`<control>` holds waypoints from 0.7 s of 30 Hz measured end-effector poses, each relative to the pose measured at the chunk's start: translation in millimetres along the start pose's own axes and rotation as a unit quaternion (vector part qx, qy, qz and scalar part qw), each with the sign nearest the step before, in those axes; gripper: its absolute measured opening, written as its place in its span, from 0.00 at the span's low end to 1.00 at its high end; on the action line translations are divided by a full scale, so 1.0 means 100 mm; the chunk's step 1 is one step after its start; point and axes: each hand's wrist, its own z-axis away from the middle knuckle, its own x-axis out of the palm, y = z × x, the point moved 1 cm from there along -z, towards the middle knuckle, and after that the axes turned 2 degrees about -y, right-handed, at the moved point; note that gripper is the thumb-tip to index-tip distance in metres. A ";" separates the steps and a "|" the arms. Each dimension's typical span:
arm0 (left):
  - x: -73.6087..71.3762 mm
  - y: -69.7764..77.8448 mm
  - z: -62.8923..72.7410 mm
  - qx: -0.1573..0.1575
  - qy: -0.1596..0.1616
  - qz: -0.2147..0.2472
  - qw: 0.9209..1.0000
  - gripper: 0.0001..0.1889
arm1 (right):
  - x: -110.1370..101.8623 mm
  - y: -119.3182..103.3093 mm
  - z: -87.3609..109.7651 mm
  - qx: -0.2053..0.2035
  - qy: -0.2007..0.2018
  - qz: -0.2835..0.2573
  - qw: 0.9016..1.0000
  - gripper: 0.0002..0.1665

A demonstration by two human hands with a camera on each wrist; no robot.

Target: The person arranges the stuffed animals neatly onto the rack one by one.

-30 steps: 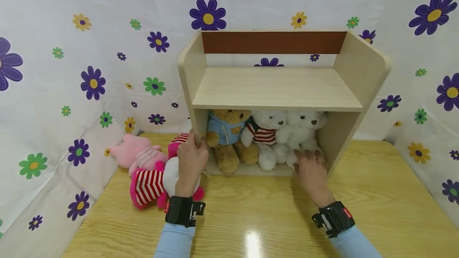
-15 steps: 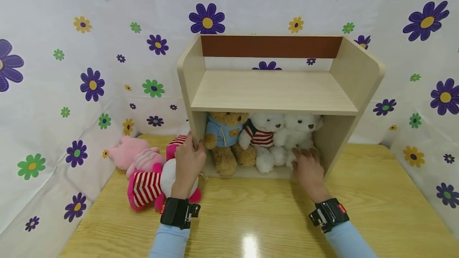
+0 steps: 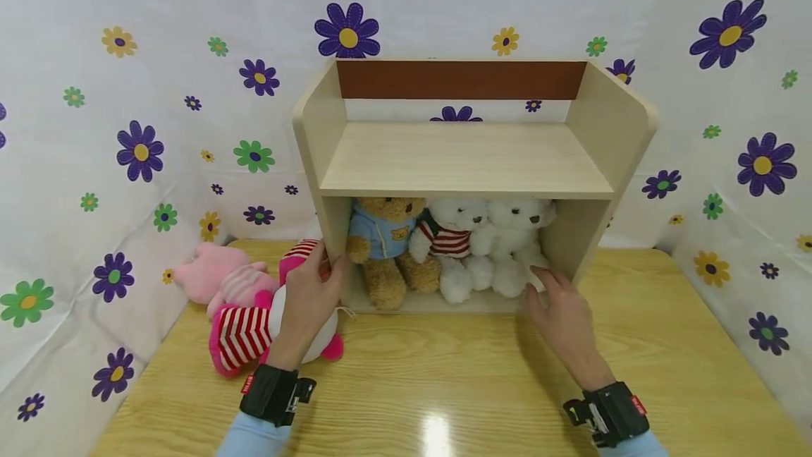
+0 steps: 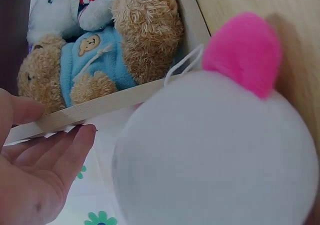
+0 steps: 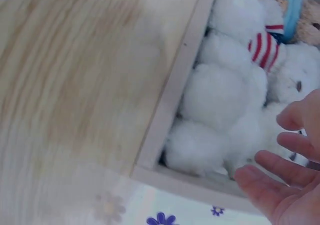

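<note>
A two-tier wooden shelf [image 3: 466, 157] stands on the table. In its lower compartment sit a brown teddy bear [image 3: 385, 252] in a blue hoodie, a white bear [image 3: 452, 249] in a red-striped top, and a plain white bear [image 3: 512, 242] at the right. My left hand [image 3: 311, 298] holds the shelf's left side panel, thumb inside and fingers outside, as the left wrist view [image 4: 45, 170] shows. Its fingers look fairly straight. My right hand [image 3: 564, 319] is at the compartment's front right, fingers spread and holding nothing, just before the plain white bear.
Left of the shelf lie a pink pig plush [image 3: 218, 277] and a plush with a red-and-white striped part [image 3: 244, 337]; its round white part [image 4: 215, 155] fills much of the left wrist view. A flower-printed cloth [image 3: 57, 182] hangs behind the wooden table [image 3: 406, 379].
My right hand has drawn back from the plain white bear, and its fingers have straightened and spread. The left hand stays at the side panel. The head view has shifted slightly.
</note>
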 end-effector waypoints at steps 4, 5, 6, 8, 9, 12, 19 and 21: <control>-0.09 0.00 0.09 -0.007 -0.009 -0.008 1.000 0.24 | -0.12 -0.01 -0.03 -0.036 0.066 0.008 0.997 0.12; -0.12 0.00 0.12 -0.008 -0.010 -0.012 1.000 0.24 | -0.15 -0.01 -0.03 -0.041 0.081 0.005 0.996 0.11; -0.14 0.00 0.14 -0.008 -0.011 -0.013 1.000 0.24 | -0.18 0.00 -0.04 -0.045 0.096 0.003 0.994 0.10; -0.19 -0.01 0.18 -0.009 -0.010 -0.018 1.000 0.24 | -0.23 0.02 -0.06 -0.047 0.118 -0.002 0.992 0.09; -0.22 -0.01 0.20 -0.008 -0.008 -0.023 1.000 0.23 | -0.25 0.03 -0.07 -0.048 0.131 -0.005 0.990 0.08; -0.33 -0.03 0.27 0.001 0.004 -0.051 0.999 0.21 | -0.31 0.08 -0.10 -0.040 0.169 -0.009 0.985 0.09; -0.65 -0.18 0.41 0.013 0.031 -0.153 0.988 0.18 | -0.39 0.20 -0.15 -0.006 0.217 -0.023 0.976 0.15; -0.74 -0.22 0.43 0.013 0.023 -0.169 0.985 0.19 | -0.41 0.21 -0.17 0.004 0.219 -0.028 0.975 0.18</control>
